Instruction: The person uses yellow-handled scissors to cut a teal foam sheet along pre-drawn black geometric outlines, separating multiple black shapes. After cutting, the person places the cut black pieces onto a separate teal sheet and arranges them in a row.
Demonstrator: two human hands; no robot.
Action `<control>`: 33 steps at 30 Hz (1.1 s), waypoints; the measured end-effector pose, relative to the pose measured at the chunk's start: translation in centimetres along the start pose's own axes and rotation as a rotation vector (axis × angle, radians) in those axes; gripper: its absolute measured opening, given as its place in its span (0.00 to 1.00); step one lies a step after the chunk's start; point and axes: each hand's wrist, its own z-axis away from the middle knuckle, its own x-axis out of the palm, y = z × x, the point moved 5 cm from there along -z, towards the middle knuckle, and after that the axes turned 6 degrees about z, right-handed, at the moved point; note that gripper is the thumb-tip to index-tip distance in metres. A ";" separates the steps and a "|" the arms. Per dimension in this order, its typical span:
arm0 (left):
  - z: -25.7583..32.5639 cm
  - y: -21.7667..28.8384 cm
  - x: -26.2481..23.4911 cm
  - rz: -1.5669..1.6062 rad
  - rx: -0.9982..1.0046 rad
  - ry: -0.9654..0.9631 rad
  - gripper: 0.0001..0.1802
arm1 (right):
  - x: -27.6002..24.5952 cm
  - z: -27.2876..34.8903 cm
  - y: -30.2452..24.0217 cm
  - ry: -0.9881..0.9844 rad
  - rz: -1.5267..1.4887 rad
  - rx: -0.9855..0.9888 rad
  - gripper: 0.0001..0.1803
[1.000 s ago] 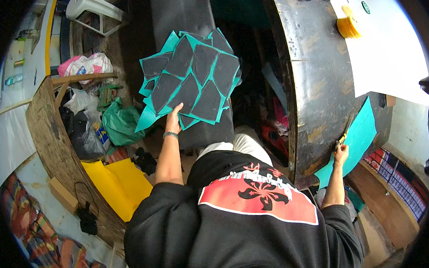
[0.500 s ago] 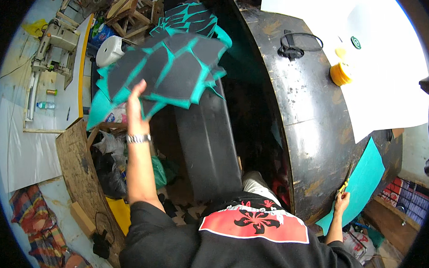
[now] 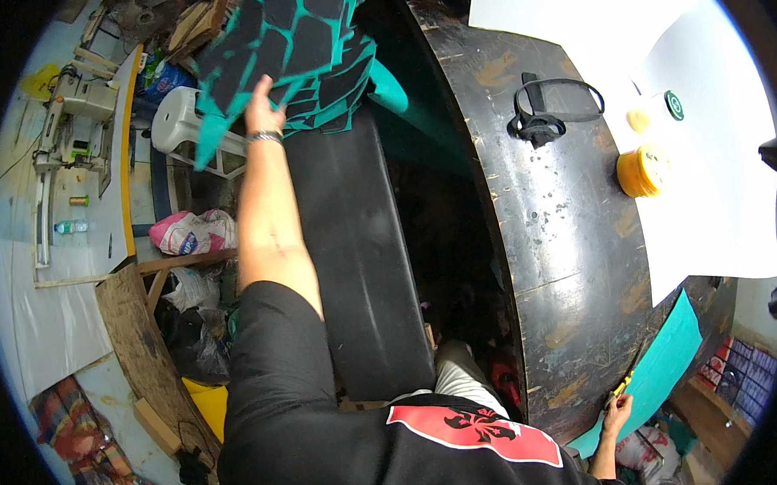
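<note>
My left hand (image 3: 264, 111) is stretched far forward, its fingers closed on the edge of a floppy black-and-teal sheet (image 3: 288, 30) with a cracked, angular pattern. Below that sheet, more black-and-teal sheets (image 3: 339, 93) lie piled on the far end of a long black bench (image 3: 358, 244). At the lower right, my right hand (image 3: 617, 413) grips a pair of scissors (image 3: 627, 379) by the yellow handles. The blades point away from me, beside a plain teal sheet (image 3: 667, 365) on the dark table (image 3: 572, 278).
On the table lie a black strap with a mesh loop (image 3: 539, 123), an orange tub (image 3: 641, 172) and large white sheets (image 3: 700, 220). To the left are a white stool (image 3: 175, 122), a sewing machine (image 3: 83, 100), a wooden plank (image 3: 137, 331) and bags (image 3: 193, 232).
My left hand has swung the black-and-teal sheet forward, from over the near bench to above the pile. My right hand stays by the teal sheet with the scissors.
</note>
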 end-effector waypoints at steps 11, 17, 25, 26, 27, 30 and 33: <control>33.1 -25.5 -9.5 -0.175 -0.176 -0.285 0.33 | 1.3 0.0 -0.7 -0.038 -0.276 0.005 0.14; 49.9 -19.1 -12.5 -0.335 -0.105 -0.924 0.18 | 3.1 -0.5 -3.8 0.091 -0.055 0.041 0.19; 68.9 -15.8 -9.6 -0.471 0.344 -2.114 0.14 | 4.4 -1.0 -10.6 0.463 0.039 0.217 0.22; 70.6 -16.8 -9.6 -0.529 0.420 -2.262 0.16 | 4.7 -1.3 -11.1 0.500 0.015 0.243 0.22; 72.0 -17.9 -9.6 -0.584 0.476 -2.332 0.17 | 5.0 -1.5 -11.2 0.500 -0.047 0.288 0.22; 75.3 -21.9 -9.7 -0.831 0.716 -2.454 0.28 | 6.2 -2.3 -11.7 0.502 -0.264 0.389 0.23; 75.7 -24.5 -9.2 -0.912 1.006 -2.356 0.32 | 7.0 -3.0 -12.4 0.451 -0.723 0.327 0.13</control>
